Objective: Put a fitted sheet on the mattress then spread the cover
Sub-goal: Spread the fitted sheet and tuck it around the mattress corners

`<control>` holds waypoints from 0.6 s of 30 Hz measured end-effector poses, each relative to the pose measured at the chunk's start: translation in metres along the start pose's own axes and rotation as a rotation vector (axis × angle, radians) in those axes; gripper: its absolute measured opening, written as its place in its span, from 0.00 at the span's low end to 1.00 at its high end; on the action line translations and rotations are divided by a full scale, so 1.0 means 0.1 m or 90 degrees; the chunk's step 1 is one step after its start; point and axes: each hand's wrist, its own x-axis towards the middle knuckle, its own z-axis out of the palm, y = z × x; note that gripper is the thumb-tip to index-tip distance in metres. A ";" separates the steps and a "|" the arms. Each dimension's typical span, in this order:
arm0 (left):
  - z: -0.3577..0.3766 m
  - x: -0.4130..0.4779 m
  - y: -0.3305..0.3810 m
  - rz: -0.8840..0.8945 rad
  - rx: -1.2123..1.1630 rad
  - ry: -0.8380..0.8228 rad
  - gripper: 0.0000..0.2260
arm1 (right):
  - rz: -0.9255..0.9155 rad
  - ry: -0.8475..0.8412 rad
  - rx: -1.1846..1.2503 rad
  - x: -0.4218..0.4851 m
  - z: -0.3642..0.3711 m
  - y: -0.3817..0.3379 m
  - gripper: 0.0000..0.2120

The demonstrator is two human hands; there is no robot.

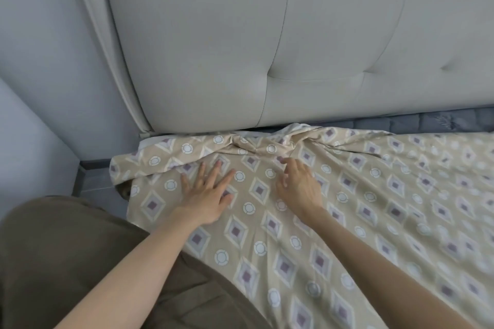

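The beige cotton sheet with purple diamonds (pixel 307 222) is lying on the dark grey quilted mattress (pixel 427 121), running long from 7 o'clock toward 2 o'clock. Its bunched edge is pointing at the padded grey headboard (pixel 240 48) at 12 o'clock. The left hand (pixel 205 195) is pressing flat, fingers spread. The right hand (pixel 299 184) is curling loosely, holding nothing. The sheet step is probably going on. Next, the bunched edge likely needs tucking over the corner.

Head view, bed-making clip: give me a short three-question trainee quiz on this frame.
1. True or false: the left hand lies flat, fingers spread, on the patterned sheet.
2. Where is the sheet bunched up? A) against the headboard B) under the right hand C) on the floor
3. What grey quilted surface shows uncovered at upper right?

Key: 1 true; 2 A; 3 the mattress.
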 end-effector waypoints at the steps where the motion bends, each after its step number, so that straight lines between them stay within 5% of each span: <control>1: 0.01 0.02 0.02 0.008 -0.002 0.026 0.26 | 0.077 -0.003 0.015 0.06 -0.08 0.07 0.19; 6: -0.03 0.09 0.29 0.084 -0.046 0.118 0.23 | 0.333 -0.084 -0.026 0.46 -0.32 0.55 0.28; 12: 0.09 0.21 0.48 0.126 -0.011 0.134 0.22 | 0.272 -0.146 -0.152 0.97 -0.40 0.87 0.15; 18: 0.10 0.39 0.48 0.083 0.013 0.118 0.23 | 0.297 -0.050 -0.002 1.14 -0.35 0.95 0.12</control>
